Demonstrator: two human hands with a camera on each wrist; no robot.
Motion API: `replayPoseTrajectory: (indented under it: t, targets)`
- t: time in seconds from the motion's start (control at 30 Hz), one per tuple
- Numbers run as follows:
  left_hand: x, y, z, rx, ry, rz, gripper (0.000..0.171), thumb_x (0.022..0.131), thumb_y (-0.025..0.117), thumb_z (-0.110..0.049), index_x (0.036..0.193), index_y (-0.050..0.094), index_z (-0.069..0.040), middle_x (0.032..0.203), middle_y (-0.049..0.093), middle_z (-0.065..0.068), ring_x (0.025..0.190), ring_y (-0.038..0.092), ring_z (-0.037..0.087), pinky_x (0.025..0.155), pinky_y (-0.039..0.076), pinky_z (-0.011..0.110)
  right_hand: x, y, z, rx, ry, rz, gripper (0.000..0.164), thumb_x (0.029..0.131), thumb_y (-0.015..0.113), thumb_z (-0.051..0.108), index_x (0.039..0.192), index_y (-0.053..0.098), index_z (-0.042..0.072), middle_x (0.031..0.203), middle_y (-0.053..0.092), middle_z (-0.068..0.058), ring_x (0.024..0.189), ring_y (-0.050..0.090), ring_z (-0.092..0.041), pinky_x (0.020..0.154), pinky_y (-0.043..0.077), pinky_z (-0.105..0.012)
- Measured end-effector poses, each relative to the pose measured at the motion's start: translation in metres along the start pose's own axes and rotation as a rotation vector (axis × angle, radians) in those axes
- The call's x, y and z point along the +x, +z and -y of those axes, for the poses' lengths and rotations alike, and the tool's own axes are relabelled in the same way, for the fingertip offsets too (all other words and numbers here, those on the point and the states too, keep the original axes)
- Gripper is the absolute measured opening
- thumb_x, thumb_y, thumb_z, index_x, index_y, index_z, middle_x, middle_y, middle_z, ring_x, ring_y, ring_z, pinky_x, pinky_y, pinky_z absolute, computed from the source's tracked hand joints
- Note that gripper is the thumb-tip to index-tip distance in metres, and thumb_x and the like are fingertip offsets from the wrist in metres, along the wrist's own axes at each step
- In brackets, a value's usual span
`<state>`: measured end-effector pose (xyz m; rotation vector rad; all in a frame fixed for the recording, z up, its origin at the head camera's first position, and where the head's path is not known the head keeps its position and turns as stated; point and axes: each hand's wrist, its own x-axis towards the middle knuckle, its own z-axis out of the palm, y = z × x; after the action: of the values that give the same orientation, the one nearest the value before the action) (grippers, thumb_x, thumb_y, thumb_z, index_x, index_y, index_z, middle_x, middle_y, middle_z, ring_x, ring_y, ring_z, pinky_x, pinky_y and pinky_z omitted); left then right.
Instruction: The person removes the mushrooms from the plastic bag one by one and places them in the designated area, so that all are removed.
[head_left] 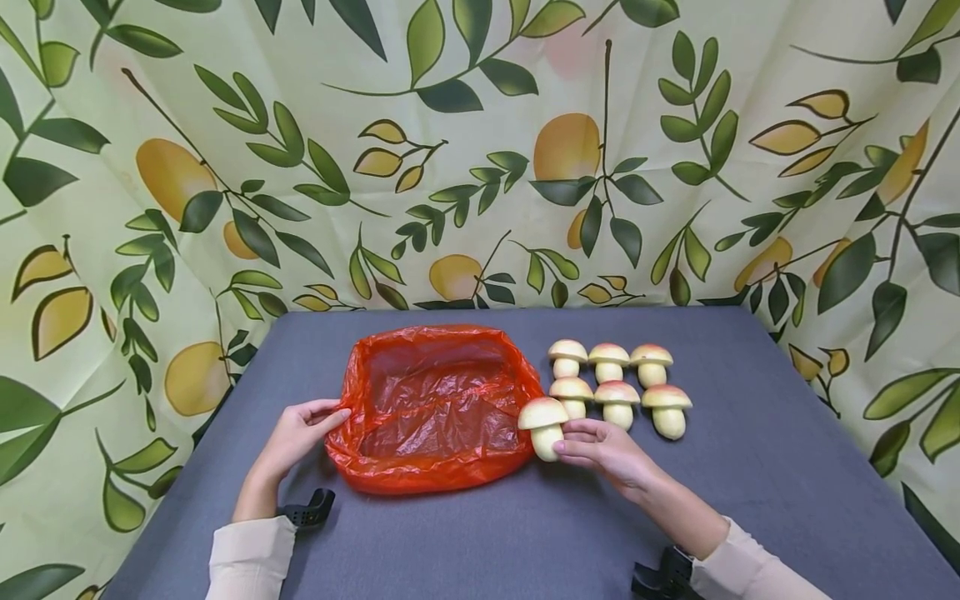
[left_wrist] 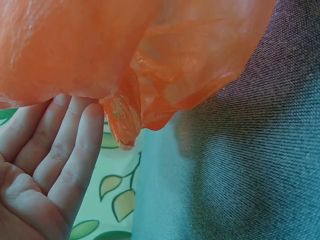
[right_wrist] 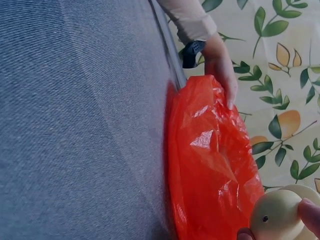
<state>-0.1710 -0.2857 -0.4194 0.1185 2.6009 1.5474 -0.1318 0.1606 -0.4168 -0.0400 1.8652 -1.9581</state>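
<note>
A red plastic bag, its mouth spread wide toward the top, lies on the table. At its left rim, my left hand pinches the plastic between thumb and fingers. In the left wrist view the fingers are fairly straight against the bag, and the thumb is hidden. My right hand holds a mushroom by its stem, upright beside the bag's right rim. A small dark hole shows in the pale base of that mushroom in the right wrist view.
Several more mushrooms with pale stems and reddish-yellow caps stand in two rows right of the bag. They are on a blue-grey cloth-covered table. A leaf-and-fruit patterned curtain hangs behind and at the sides.
</note>
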Motion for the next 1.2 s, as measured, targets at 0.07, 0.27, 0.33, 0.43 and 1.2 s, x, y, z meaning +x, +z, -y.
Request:
replayPoseTrajectory:
  t: [0.07,0.27,0.33,0.43,1.2]
  targets:
    - [0.000,0.000,0.000,-0.001,-0.003,0.002,0.043,0.093,0.064,-0.024,0.122,0.061,0.007,0.088,0.075,-0.007,0.067,0.065,0.001,0.069,0.055,0.018,-0.001,-0.002,-0.002,-0.005,-0.002,-0.001,0.073,0.087,0.070,0.014,0.134,0.031,-0.025,0.114,0.063,-0.011,0.090,0.066,0.001,0.085,0.055,-0.020]
    - [0.001,0.001,-0.001,0.005,-0.008,0.003,0.043,0.093,0.064,-0.024,0.122,0.061,0.007,0.089,0.075,-0.005,0.067,0.065,0.001,0.068,0.055,0.018,-0.005,-0.009,-0.008,-0.008,-0.004,0.022,0.074,0.089,0.068,0.013,0.136,0.027,-0.027,0.125,0.062,-0.020,0.092,0.065,0.002,0.087,0.055,-0.019]
    - [0.002,0.001,-0.001,0.004,-0.006,0.004,0.043,0.093,0.064,-0.024,0.122,0.061,0.007,0.087,0.075,-0.007,0.066,0.065,0.001,0.068,0.055,0.018,-0.007,-0.012,-0.011,0.005,-0.003,0.026,0.072,0.088,0.069,0.013,0.135,0.031,-0.027,0.114,0.068,-0.007,0.092,0.066,0.002,0.086,0.055,-0.019]
    - [0.002,0.002,0.000,-0.002,-0.002,0.009,0.042,0.093,0.064,-0.024,0.121,0.061,0.008,0.085,0.074,-0.011,0.066,0.065,0.001,0.067,0.055,0.019,-0.010,-0.017,-0.015,0.017,-0.005,0.031,0.067,0.089,0.068,0.014,0.133,0.036,-0.025,0.104,0.069,0.007,0.092,0.067,0.002,0.086,0.054,-0.018]
    - [0.001,-0.001,0.001,0.010,-0.012,-0.014,0.043,0.093,0.064,-0.024,0.121,0.061,0.008,0.084,0.072,-0.016,0.068,0.064,-0.001,0.068,0.054,0.018,-0.017,-0.036,-0.034,0.058,0.097,-0.016,0.029,0.086,0.070,0.008,0.109,0.059,-0.005,0.090,0.070,0.009,0.085,0.068,-0.001,0.082,0.056,-0.019]
